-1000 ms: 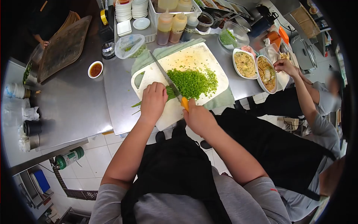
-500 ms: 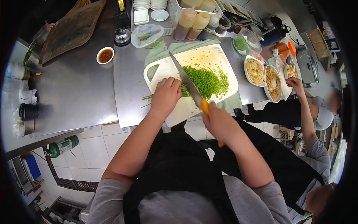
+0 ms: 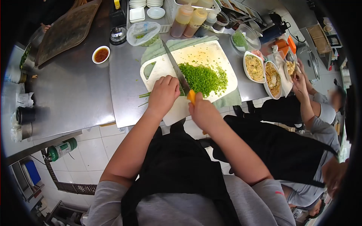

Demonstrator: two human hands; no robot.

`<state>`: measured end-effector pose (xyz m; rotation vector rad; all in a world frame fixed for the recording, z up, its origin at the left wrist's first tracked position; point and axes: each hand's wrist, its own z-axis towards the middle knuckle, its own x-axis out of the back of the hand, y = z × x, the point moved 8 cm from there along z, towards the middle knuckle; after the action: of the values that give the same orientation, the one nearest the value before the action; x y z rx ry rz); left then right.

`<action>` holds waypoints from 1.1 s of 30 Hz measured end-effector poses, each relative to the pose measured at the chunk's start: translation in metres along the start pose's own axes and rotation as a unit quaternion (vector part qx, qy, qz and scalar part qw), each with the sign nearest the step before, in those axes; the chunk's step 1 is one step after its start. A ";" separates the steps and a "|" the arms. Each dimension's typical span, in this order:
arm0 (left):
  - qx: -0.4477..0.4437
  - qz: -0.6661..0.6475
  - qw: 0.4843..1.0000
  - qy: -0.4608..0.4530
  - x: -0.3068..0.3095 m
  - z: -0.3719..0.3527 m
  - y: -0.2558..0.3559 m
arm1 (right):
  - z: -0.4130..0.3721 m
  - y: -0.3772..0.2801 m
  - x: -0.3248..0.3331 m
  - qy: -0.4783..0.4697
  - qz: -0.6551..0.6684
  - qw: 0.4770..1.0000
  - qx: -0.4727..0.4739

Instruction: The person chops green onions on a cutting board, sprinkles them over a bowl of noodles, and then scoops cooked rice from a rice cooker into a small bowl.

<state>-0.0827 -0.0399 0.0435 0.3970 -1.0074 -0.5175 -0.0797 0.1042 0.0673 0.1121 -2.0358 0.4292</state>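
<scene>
My left hand (image 3: 164,94) is closed over a bunch of green onion stalks (image 3: 144,95), whose ends stick out to its left on the white cutting board (image 3: 150,64). In my right hand (image 3: 203,111) is the yellow handle of a knife (image 3: 174,64). Its long blade lies across the board, close to the fingertips of my left hand and pointing toward the far edge. Chopped green onion (image 3: 203,79) forms a pile just right of the blade. Under the board is a green cloth (image 3: 173,46).
A sauce bowl (image 3: 100,55) and a bag of greens (image 3: 143,34) stand beyond the board, near squeeze bottles (image 3: 181,21). Food bowls (image 3: 254,67) are at the right, where a co-worker's hands (image 3: 299,81) work. A large tray (image 3: 68,32) lies far left.
The knife and my right hand have moved left, closer to my left hand. At the right, the co-worker's hands have come together over the food. The whole view has shifted slightly.
</scene>
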 end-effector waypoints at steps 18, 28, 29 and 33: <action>-0.004 0.020 1.000 -0.001 -0.002 -0.001 0.001 | 0.008 -0.006 -0.011 0.016 0.063 0.998 0.019; 0.053 -0.053 0.995 -0.062 0.016 0.000 0.014 | 0.002 0.022 -0.009 0.027 0.139 0.989 0.045; 0.056 0.007 0.995 -0.084 0.017 -0.001 0.018 | 0.002 0.021 -0.009 0.026 0.142 0.989 0.045; 0.075 0.082 0.981 -0.156 0.006 -0.009 0.014 | 0.003 0.024 -0.010 0.028 0.146 0.987 0.056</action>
<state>-0.0692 -0.0316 0.0511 0.3697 -1.3750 -0.3603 -0.0836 0.1246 0.0515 -0.1317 -1.9783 0.7229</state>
